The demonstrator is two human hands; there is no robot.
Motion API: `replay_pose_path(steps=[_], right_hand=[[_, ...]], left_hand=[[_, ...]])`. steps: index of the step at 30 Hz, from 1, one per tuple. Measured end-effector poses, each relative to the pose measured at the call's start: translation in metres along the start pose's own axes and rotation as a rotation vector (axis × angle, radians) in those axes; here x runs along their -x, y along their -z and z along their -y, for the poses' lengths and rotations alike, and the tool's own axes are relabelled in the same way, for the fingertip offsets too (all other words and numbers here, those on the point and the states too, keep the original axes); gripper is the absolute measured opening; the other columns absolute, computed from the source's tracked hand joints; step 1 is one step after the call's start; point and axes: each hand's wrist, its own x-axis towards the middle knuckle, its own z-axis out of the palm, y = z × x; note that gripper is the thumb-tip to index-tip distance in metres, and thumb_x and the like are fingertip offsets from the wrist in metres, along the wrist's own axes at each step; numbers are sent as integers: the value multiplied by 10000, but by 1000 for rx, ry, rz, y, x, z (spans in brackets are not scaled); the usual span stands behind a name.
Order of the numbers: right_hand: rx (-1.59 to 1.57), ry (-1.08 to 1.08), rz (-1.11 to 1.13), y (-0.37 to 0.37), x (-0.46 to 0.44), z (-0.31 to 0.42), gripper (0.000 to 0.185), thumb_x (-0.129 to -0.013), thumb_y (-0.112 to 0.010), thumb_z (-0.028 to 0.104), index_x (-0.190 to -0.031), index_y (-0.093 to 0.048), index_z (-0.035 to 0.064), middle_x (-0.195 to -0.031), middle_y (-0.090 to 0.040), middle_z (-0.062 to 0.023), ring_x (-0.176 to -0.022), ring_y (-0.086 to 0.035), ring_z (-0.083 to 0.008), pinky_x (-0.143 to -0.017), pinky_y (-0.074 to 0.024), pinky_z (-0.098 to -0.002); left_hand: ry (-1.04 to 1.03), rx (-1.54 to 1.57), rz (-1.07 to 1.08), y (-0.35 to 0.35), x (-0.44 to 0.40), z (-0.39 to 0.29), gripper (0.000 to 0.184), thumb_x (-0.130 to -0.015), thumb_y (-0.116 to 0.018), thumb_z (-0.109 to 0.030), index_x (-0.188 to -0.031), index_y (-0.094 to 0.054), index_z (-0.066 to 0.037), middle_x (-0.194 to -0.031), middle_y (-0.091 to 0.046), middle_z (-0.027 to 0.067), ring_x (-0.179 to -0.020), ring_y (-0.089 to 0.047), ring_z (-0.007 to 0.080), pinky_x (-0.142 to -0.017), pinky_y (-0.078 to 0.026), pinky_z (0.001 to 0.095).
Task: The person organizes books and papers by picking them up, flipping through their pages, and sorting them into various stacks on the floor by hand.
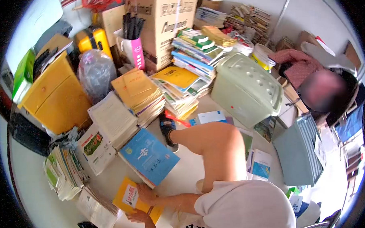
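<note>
A yellow book [153, 212] with a white and red label is tilted low in the view. My right hand [147, 195] lies against its upper right side, fingers partly hidden. Below it, my left hand [136, 216] grips the book's lower edge. Just above my hands, a blue book [149, 156] lies on top of a stack on the floor. To the left, a pile of white papers [114, 119] adjoins a stack with brown covers [137, 90]. My bent leg is to the right of the blue book.
Tall book stacks [192, 62] stand beside a cardboard box [163, 27]. A green lidded bin [247, 88] and a grey-blue crate [297, 152] are on the right, near another person in a reddish sleeve [299, 63]. Leaning booklets [64, 172] stand at lower left.
</note>
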Motion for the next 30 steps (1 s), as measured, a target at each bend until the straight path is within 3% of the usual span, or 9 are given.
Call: replay_pose_path(steps=[3,4,14,18,19,23,26,28,30], right_hand=[[-258,-162,92,-9,6,-8,529,-913,-456,113,-1398,-401,-90,-1400,-463,-246,-1352,-423,-366,-1108,-382,-484],[-259,-177,75,-4,7,-10,529,-913,-456,113,-1398,-401,-90,-1400,-463,-246,-1352,-423,-366,-1108,-382,-484],[-243,-148,175,4,27,-13,513,-954,-363,133,-1413,-366,-98,-1437,-423,-253,-1299,-471,-407,-1060,-448,-482],[-433,-236,138,-67,14,-16,536,-947,-382,126,-1430,-346,-103,-1427,-429,-271,-1279,-492,-410,-1029,-478,-466],[-436,-236,136,-66,16,-14,536,-947,-382,126,-1430,-346,-103,-1427,-429,-271,-1279,-492,-410,-1029,-478,-466],[125,-121,-50,-66,28,-14,537,-929,-416,96,-1422,-361,-110,-1390,-460,-267,-1240,-519,-402,-1002,-491,-463],[907,-230,-463,-71,30,-4,507,-918,-446,86,-1387,-409,-105,-1335,-499,-241,-1191,-546,-389,-956,-513,-476],[1156,-243,-614,-62,30,-1,497,-915,-456,83,-1375,-425,-103,-1317,-512,-232,-1175,-555,-385,-941,-521,-480],[1022,-173,-575,-52,35,-1,472,-916,-463,90,-1354,-441,-88,-1262,-534,-225,-1128,-572,-379,-910,-528,-486]], left_hand=[[-99,-102,64,-27,10,26,670,-944,-564,-381,-1405,-372,65,-1378,-462,177,-1222,-487,370,-936,-491,474],[-133,-17,84,-21,21,30,686,-941,-554,-412,-1389,-406,86,-1379,-474,232,-1268,-453,426,-1006,-425,520],[-450,-309,29,-22,18,42,471,-950,-523,-428,-1139,-626,-9,-1203,-588,228,-1074,-568,411,-851,-482,533],[-760,-508,-311,-39,-4,66,446,-954,-510,-434,-1039,-714,-46,-1132,-634,226,-996,-614,405,-789,-505,538],[-655,-635,212,-24,-5,54,461,-974,-483,-470,-979,-754,-97,-1124,-641,230,-991,-625,388,-740,-514,509],[-543,-682,418,28,15,10,435,-939,-525,-518,-916,-788,-172,-1153,-639,229,-972,-641,342,-679,-501,463],[-477,-747,114,-27,8,36,547,-851,-577,-642,-987,-783,-153,-1168,-655,162,-1074,-607,339,-794,-488,499],[-442,-597,87,-40,2,44,685,-754,-613,-704,-1133,-659,-135,-1247,-571,223,-1116,-564,407,-840,-482,537],[-423,-421,58,-57,-1,57,905,-658,-650,-765,-1278,-536,-116,-1326,-488,285,-1159,-520,475,-885,-476,575]])
